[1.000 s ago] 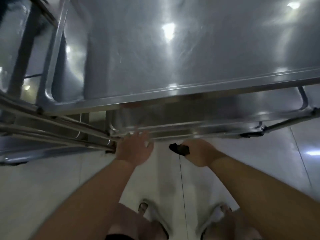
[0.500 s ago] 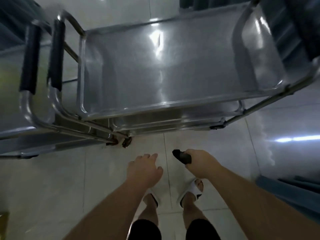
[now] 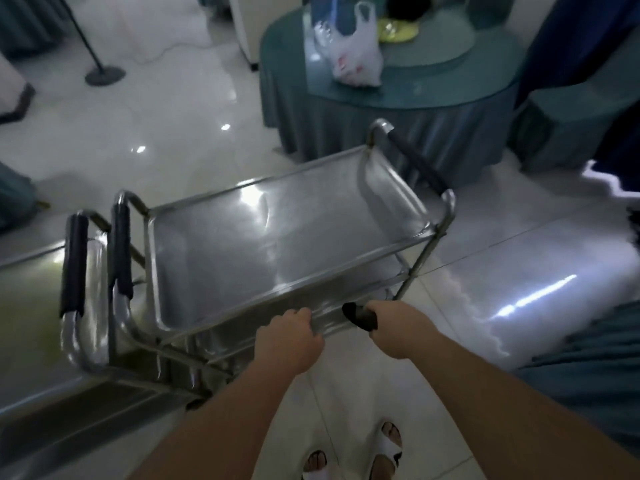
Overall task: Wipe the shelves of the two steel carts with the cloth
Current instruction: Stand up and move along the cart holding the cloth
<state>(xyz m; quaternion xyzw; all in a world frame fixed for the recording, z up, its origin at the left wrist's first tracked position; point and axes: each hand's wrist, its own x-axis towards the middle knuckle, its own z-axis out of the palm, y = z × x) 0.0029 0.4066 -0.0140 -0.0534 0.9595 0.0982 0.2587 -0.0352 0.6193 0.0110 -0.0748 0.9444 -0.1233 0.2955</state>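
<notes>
Dim, soft picture (wide-angle bending) with glare on steel shelf (image 3: 277, 237).

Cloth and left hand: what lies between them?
In the head view, only the cart's steel front rim runs between the left hand and the dark cloth gripped by the right hand.

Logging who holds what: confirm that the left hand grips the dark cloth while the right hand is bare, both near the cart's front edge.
Wrong hands. The head view shows the right hand gripping the dark cloth; the left hand is bare. Both are near the cart front edge.
</notes>
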